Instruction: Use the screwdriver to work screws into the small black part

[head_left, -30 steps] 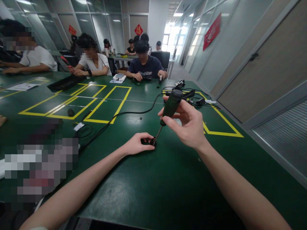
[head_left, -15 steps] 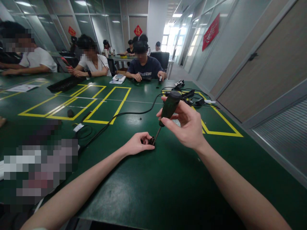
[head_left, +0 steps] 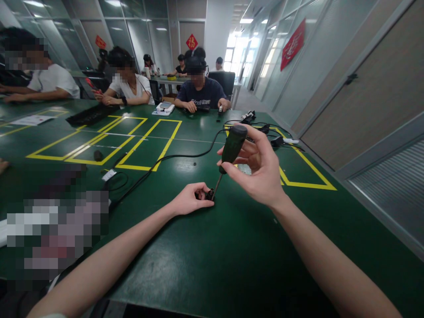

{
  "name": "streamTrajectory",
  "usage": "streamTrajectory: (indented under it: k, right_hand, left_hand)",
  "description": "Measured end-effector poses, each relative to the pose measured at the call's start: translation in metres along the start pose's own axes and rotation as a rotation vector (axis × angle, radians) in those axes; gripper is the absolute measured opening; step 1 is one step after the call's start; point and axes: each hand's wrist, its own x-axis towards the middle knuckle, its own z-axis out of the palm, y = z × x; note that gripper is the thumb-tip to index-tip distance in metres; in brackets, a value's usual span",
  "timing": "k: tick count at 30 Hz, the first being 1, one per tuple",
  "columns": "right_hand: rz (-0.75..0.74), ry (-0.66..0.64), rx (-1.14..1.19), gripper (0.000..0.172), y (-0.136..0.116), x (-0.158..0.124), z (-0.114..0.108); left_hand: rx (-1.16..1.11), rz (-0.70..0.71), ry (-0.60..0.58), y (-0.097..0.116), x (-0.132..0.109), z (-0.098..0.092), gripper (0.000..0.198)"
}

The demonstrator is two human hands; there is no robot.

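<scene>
My right hand (head_left: pixel 261 172) grips the dark green handle of a screwdriver (head_left: pixel 232 148), which leans with its metal tip down. The tip rests on a small black part (head_left: pixel 208 194) lying on the green table (head_left: pixel 212 256). My left hand (head_left: pixel 188 199) is curled around that part and pins it to the table top, fingers closed on it. Most of the part is hidden by those fingers.
A black cable (head_left: pixel 172 158) runs across the table to a heap of black plugs and wires (head_left: pixel 265 132) at the far right. Yellow tape boxes (head_left: pixel 145 141) mark the table. A small dark lump (head_left: pixel 97 155) lies to the left. Other people sit at the far edge.
My right hand has shifted its fingers round the screwdriver handle and the handle stands a little more upright. The left hand has stayed on the small part.
</scene>
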Motion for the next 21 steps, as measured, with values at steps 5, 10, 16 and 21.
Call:
streamTrajectory:
  k: [5,10,16,21]
  right_hand:
    - [0.048,-0.156,0.097,0.05,-0.0032,0.0037,-0.0057]
    - [0.026,-0.108,0.133,0.048,-0.0011,0.0023,-0.0034]
    - [0.0,-0.076,0.152,0.048,-0.0042,0.0002,-0.0009]
    - [0.003,-0.084,0.139,0.049,-0.0036,-0.0007,-0.0005]
  left_hand:
    - [0.012,-0.003,0.004,0.0,-0.0003,0.0,0.036]
    - [0.024,0.003,0.01,0.0003,0.0001,-0.0002,0.035]
    - [0.037,0.014,0.009,-0.0005,0.0002,0.0007,0.034]
    - [0.045,0.017,0.006,0.0,-0.0006,0.0012,0.034]
